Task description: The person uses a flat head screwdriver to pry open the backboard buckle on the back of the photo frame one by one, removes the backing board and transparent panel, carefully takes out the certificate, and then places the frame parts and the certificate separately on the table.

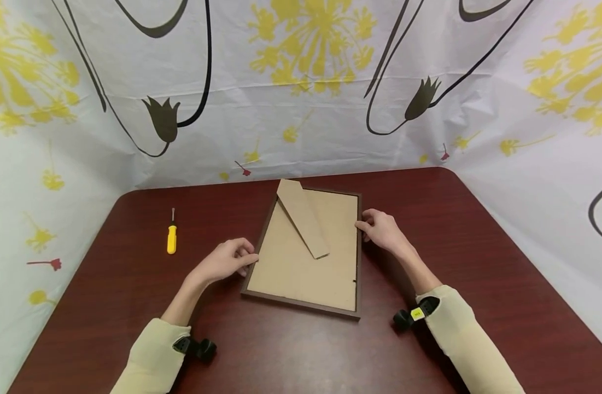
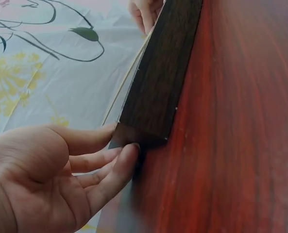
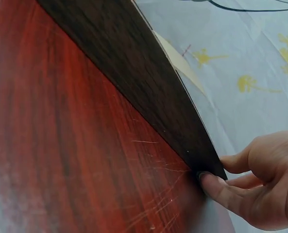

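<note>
A dark wooden picture frame [image 1: 301, 305] lies back side up on the table, its tan backing board [image 1: 286, 276] showing. On that board a long cardboard easel stand [image 1: 305, 224] slants, its top end over the frame's far left corner. My left hand [image 1: 227, 260] pinches the left side of the frame, thumb on the upper edge and fingers against the outer side. At the opposite side, farther up, my right hand [image 1: 381, 230] grips the right edge between thumb and fingers. Both wrist views show the frame's dark side [image 2: 156, 73] between thumb and fingertips.
To the left of the frame lies a screwdriver [image 1: 171, 239] with a yellow handle. The dark red wooden table [image 1: 291, 355] ends at a white patterned sheet [image 1: 301, 131] behind and at the sides. Each wrist wears a strapped black camera [image 1: 205, 350].
</note>
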The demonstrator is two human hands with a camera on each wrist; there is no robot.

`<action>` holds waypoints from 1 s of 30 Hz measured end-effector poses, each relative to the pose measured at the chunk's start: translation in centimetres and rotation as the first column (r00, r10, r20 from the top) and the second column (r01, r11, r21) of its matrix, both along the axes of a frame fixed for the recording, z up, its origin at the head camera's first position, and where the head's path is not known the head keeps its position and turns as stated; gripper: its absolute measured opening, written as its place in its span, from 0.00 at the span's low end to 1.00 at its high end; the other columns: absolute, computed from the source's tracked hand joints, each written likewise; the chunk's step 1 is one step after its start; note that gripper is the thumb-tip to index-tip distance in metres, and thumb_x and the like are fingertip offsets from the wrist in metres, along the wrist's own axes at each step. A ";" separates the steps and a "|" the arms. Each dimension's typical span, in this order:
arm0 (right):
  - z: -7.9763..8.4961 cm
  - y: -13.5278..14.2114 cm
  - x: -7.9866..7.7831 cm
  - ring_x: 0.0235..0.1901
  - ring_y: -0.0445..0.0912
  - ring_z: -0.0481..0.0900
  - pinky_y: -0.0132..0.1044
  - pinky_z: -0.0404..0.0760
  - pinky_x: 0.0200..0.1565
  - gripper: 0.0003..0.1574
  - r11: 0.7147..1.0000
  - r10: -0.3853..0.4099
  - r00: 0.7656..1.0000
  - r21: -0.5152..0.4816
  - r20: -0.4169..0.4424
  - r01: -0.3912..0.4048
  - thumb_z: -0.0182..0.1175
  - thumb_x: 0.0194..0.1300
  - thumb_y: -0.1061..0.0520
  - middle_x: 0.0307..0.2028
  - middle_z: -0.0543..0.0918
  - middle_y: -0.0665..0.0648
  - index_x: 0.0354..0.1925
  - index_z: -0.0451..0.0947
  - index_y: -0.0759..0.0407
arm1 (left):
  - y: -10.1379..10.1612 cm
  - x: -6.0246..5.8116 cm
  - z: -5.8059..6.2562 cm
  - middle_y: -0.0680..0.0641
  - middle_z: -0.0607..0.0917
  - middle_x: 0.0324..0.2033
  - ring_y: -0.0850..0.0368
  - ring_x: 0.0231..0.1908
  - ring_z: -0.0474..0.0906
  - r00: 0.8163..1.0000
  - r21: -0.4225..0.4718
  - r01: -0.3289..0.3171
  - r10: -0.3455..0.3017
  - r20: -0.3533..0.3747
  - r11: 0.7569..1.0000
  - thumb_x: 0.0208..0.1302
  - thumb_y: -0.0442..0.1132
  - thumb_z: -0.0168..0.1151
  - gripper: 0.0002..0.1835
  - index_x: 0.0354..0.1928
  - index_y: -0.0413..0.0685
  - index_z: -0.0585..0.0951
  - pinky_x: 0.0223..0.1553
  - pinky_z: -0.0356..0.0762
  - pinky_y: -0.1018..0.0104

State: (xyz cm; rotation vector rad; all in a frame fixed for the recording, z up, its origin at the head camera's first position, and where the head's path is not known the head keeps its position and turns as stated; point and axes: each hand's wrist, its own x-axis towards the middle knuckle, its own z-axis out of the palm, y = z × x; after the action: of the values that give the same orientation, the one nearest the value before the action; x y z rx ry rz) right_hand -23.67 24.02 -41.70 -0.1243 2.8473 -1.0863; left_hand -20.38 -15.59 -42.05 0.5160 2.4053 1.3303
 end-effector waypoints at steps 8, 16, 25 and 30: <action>0.5 -1.1 1.8 0.27 0.46 0.84 0.47 0.82 0.41 0.37 0.998 0.052 0.997 0.044 0.049 -0.055 0.57 0.75 0.52 0.39 0.85 0.65 0.68 0.62 0.78 | 1.3 -1.5 0.2 0.41 0.83 0.36 0.53 0.29 0.83 0.995 -0.071 -0.068 0.063 -0.071 0.995 0.73 0.37 0.61 0.15 0.53 0.32 0.76 0.35 0.83 0.59; 1.0 -2.2 3.3 0.21 0.45 0.81 0.43 0.80 0.39 0.55 0.985 0.132 0.975 0.090 0.177 -0.149 0.61 0.73 0.44 0.25 0.80 0.57 0.74 0.46 0.80 | 1.6 -2.8 0.3 0.44 0.82 0.31 0.54 0.23 0.79 0.992 -0.158 -0.084 0.067 -0.106 0.984 0.71 0.41 0.64 0.24 0.59 0.30 0.73 0.37 0.79 0.57; 1.2 -1.9 1.3 0.21 0.46 0.81 0.44 0.81 0.40 0.54 0.978 0.168 0.974 0.098 0.154 -0.184 0.62 0.73 0.46 0.26 0.81 0.62 0.75 0.47 0.78 | 2.4 -2.0 0.6 0.45 0.79 0.28 0.55 0.21 0.76 0.986 -0.179 -0.131 0.109 -0.124 0.975 0.70 0.40 0.65 0.26 0.61 0.29 0.71 0.31 0.74 0.60; 1.4 -1.7 -0.1 0.21 0.48 0.80 0.48 0.79 0.46 0.51 0.979 0.173 0.973 0.085 0.153 -0.187 0.62 0.73 0.48 0.47 0.82 0.73 0.75 0.49 0.76 | 3.3 -1.4 0.9 0.46 0.79 0.26 0.55 0.20 0.75 0.978 -0.224 -0.192 0.169 -0.119 0.955 0.70 0.42 0.66 0.29 0.62 0.28 0.69 0.30 0.73 0.62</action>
State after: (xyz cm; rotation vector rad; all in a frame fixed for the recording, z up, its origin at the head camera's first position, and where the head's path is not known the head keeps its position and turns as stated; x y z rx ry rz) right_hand -23.80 22.29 -40.30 -0.2789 2.6922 -0.8798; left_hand -21.80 -12.29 -41.16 0.3093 2.7010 1.0881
